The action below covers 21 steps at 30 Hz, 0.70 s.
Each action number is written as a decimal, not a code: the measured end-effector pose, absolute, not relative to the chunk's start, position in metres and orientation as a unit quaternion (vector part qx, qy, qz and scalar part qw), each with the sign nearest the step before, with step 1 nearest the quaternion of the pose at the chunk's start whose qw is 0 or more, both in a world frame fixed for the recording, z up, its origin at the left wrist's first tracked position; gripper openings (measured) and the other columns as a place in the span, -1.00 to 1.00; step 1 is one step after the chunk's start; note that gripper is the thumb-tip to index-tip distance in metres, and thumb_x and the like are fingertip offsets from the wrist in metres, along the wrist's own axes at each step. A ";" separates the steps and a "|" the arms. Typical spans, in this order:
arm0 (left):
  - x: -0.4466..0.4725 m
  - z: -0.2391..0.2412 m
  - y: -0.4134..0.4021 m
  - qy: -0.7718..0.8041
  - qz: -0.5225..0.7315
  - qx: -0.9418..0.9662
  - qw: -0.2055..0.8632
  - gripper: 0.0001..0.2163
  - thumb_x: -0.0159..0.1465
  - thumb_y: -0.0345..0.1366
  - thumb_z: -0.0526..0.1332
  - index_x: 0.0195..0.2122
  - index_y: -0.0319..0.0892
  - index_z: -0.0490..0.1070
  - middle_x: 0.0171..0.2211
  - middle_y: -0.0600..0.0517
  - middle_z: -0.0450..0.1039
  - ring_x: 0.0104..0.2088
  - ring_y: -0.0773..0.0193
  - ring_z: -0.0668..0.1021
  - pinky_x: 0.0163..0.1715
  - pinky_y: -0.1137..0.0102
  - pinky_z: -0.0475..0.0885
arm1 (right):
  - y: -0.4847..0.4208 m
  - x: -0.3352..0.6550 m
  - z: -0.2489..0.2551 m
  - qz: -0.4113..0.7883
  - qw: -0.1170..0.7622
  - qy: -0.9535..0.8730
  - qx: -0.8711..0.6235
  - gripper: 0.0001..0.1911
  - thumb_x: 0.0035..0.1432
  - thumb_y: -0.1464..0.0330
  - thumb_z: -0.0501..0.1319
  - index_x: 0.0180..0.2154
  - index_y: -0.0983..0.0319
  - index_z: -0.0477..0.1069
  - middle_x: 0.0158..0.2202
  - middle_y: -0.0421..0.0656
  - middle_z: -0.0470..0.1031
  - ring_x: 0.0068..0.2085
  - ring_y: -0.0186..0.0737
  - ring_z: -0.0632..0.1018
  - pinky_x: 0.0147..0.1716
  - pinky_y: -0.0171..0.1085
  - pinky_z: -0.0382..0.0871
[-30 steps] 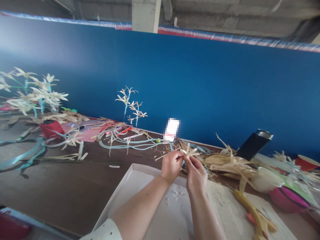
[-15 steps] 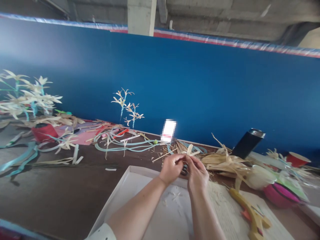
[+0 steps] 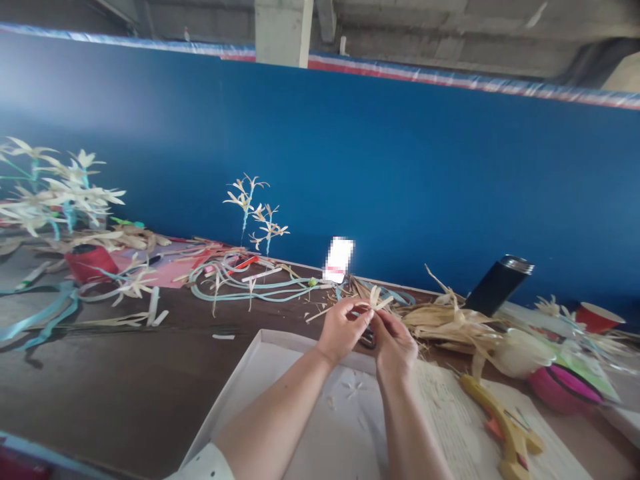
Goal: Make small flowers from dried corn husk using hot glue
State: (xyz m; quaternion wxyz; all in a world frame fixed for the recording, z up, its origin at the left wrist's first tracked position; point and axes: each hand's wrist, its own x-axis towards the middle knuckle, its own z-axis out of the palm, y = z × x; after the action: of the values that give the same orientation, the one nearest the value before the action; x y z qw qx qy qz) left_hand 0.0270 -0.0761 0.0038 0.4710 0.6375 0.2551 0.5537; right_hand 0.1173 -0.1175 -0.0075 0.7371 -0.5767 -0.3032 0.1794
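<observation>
My left hand (image 3: 343,328) and my right hand (image 3: 396,343) meet above the far edge of a shallow white box lid (image 3: 235,393). Between their fingertips is a small pale flower (image 3: 376,298) with narrow, husk-like petals pointing up and outward. Both hands are closed, thumbs and forefingers pinched together at the flower's base, which the fingers hide. Dark scissor handles (image 3: 369,339) show partly behind the hands. Small white petal scraps (image 3: 353,389) lie in the lid below my wrists.
Right of the lid are a yellow glue gun (image 3: 500,420) on a printed sheet, dried husks (image 3: 445,325), a tilted black flask (image 3: 500,285) and a pink bowl-like item (image 3: 565,389). A bright phone (image 3: 339,260) stands behind. Blue tubing (image 3: 240,295) and husk flowers (image 3: 65,190) are leftward.
My left fingers have shifted and stretched slightly toward the flower, which now sits a little lower and further left. The rest of the table looks the same.
</observation>
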 end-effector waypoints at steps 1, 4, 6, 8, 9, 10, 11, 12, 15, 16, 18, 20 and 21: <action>0.027 0.004 -0.076 0.254 0.553 0.641 0.467 -0.86 0.13 -0.34 0.22 -0.29 -0.24 0.47 -0.25 -0.06 0.49 -0.27 0.29 0.54 -0.27 0.47 0.47 | -0.117 0.118 -0.008 0.176 0.730 -0.311 -0.582 -0.61 -0.18 0.16 0.36 -0.30 0.27 0.55 -0.59 -0.25 0.41 -0.58 -0.40 0.29 -0.60 -0.41 0.16; 0.026 0.005 -0.076 0.254 0.552 0.649 0.458 -0.87 0.14 -0.32 0.22 -0.30 -0.23 0.48 -0.25 -0.05 0.49 -0.26 0.29 0.54 -0.27 0.47 0.47 | -0.117 0.121 -0.011 0.173 0.717 -0.317 -0.596 -0.58 -0.17 0.13 0.35 -0.28 0.27 0.55 -0.57 -0.23 0.44 -0.56 -0.38 0.31 -0.58 -0.40 0.18; 0.026 0.006 -0.076 0.256 0.554 0.650 0.452 -0.87 0.13 -0.32 0.22 -0.31 -0.23 0.48 -0.24 -0.05 0.49 -0.25 0.29 0.53 -0.26 0.47 0.46 | -0.116 0.122 -0.012 0.167 0.709 -0.315 -0.608 -0.56 -0.18 0.12 0.35 -0.27 0.27 0.55 -0.53 -0.21 0.47 -0.54 -0.36 0.34 -0.56 -0.39 0.22; 0.025 0.007 -0.076 0.259 0.555 0.650 0.450 -0.87 0.13 -0.31 0.23 -0.31 -0.23 0.48 -0.25 -0.05 0.49 -0.25 0.28 0.53 -0.26 0.46 0.45 | -0.116 0.123 -0.013 0.161 0.702 -0.314 -0.619 -0.53 -0.20 0.10 0.35 -0.27 0.27 0.55 -0.51 -0.18 0.50 -0.52 -0.33 0.38 -0.54 -0.38 0.24; 0.025 0.007 -0.076 0.260 0.554 0.650 0.451 -0.87 0.13 -0.31 0.23 -0.32 -0.22 0.48 -0.25 -0.06 0.49 -0.24 0.27 0.53 -0.26 0.46 0.45 | -0.116 0.123 -0.013 0.160 0.698 -0.315 -0.622 -0.52 -0.20 0.09 0.35 -0.26 0.28 0.55 -0.50 -0.17 0.50 -0.51 -0.31 0.39 -0.53 -0.38 0.25; 0.025 0.008 -0.076 0.260 0.553 0.649 0.453 -0.86 0.13 -0.30 0.23 -0.32 -0.22 0.48 -0.25 -0.06 0.49 -0.24 0.27 0.53 -0.26 0.46 0.45 | -0.116 0.123 -0.014 0.159 0.696 -0.318 -0.624 -0.51 -0.20 0.08 0.34 -0.25 0.28 0.55 -0.49 -0.17 0.51 -0.51 -0.30 0.39 -0.53 -0.37 0.26; 0.025 0.008 -0.077 0.260 0.551 0.648 0.457 -0.86 0.13 -0.30 0.23 -0.32 -0.22 0.48 -0.25 -0.06 0.49 -0.24 0.26 0.53 -0.26 0.45 0.45 | -0.116 0.124 -0.014 0.160 0.694 -0.320 -0.625 -0.51 -0.19 0.08 0.34 -0.25 0.28 0.55 -0.49 -0.17 0.51 -0.51 -0.30 0.39 -0.53 -0.37 0.26; 0.025 0.008 -0.077 0.260 0.549 0.645 0.464 -0.85 0.13 -0.29 0.22 -0.31 -0.22 0.48 -0.24 -0.06 0.49 -0.25 0.26 0.53 -0.26 0.45 0.45 | -0.116 0.124 -0.015 0.161 0.693 -0.319 -0.627 -0.50 -0.19 0.07 0.34 -0.24 0.28 0.55 -0.50 -0.17 0.51 -0.52 -0.31 0.39 -0.54 -0.38 0.26; 0.026 0.006 -0.076 0.259 0.543 0.618 0.507 -0.78 0.15 -0.26 0.20 -0.21 -0.22 0.46 -0.20 -0.08 0.50 -0.26 0.25 0.54 -0.26 0.42 0.45 | -0.114 0.126 -0.016 0.160 0.691 -0.307 -0.635 -0.47 -0.19 0.06 0.34 -0.22 0.29 0.54 -0.49 -0.15 0.51 -0.52 -0.30 0.40 -0.55 -0.37 0.26; 0.026 0.005 -0.075 0.256 0.544 0.602 0.525 -0.75 0.16 -0.24 0.19 -0.17 -0.22 0.45 -0.19 -0.09 0.50 -0.26 0.25 0.54 -0.26 0.42 0.44 | -0.114 0.127 -0.017 0.159 0.690 -0.302 -0.638 -0.46 -0.19 0.05 0.34 -0.22 0.30 0.54 -0.50 -0.15 0.51 -0.52 -0.29 0.41 -0.54 -0.37 0.26; 0.023 0.005 -0.072 0.251 0.554 0.567 0.555 -0.69 0.17 -0.19 0.17 -0.11 -0.23 0.42 -0.21 -0.10 0.50 -0.25 0.24 0.53 -0.28 0.41 0.44 | -0.113 0.128 -0.017 0.152 0.685 -0.297 -0.647 -0.47 -0.19 0.05 0.34 -0.24 0.30 0.54 -0.53 -0.16 0.50 -0.51 -0.27 0.43 -0.52 -0.36 0.28; 0.019 0.007 -0.066 0.263 0.566 0.543 0.563 -0.65 0.18 -0.10 0.14 -0.13 -0.24 0.43 -0.25 -0.10 0.50 -0.29 0.26 0.51 -0.33 0.43 0.41 | -0.112 0.128 -0.017 0.144 0.673 -0.307 -0.657 -0.48 -0.18 0.04 0.33 -0.26 0.30 0.54 -0.58 -0.17 0.48 -0.52 -0.26 0.44 -0.51 -0.35 0.28; 0.016 0.009 -0.063 0.274 0.567 0.540 0.559 -0.63 0.18 -0.06 0.13 -0.16 -0.24 0.45 -0.29 -0.08 0.50 -0.32 0.28 0.49 -0.38 0.44 0.39 | -0.112 0.127 -0.017 0.140 0.667 -0.316 -0.661 -0.48 -0.17 0.03 0.32 -0.27 0.30 0.54 -0.59 -0.18 0.47 -0.52 -0.25 0.44 -0.50 -0.34 0.28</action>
State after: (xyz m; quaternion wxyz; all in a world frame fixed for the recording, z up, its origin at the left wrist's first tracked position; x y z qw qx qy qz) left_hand 0.0157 -0.0632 0.0085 0.5588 0.5399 0.2739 0.5668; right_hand 0.1274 -0.1122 -0.0174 0.6667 -0.6606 -0.3155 0.1399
